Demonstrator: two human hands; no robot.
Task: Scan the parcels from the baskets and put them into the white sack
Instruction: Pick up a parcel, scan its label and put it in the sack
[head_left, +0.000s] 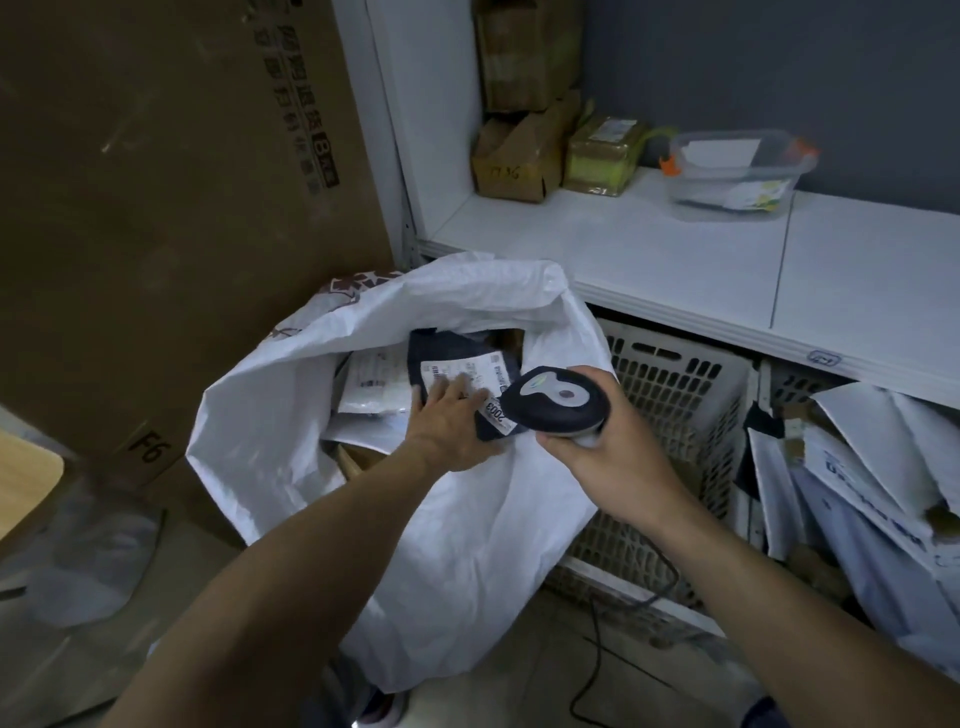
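Note:
The white sack (467, 519) stands open on the floor in the middle, with several parcels inside. My left hand (449, 426) holds a dark parcel (457, 353) with a white label over the sack's mouth, fingers lying across the label. My right hand (602, 452) grips a dark handheld scanner (556, 405) right beside that parcel, its head pointing left at the label. A white basket (670, 395) sits under the shelf behind the sack. To its right, a second basket (795, 384) holds several white and grey parcels (857, 493).
A white shelf (675, 260) runs above the baskets, carrying cardboard boxes (519, 156) and a clear plastic tub (737, 171). A tall cardboard carton (171, 208) stands at the left. The scanner's black cable (597, 649) trails over the floor.

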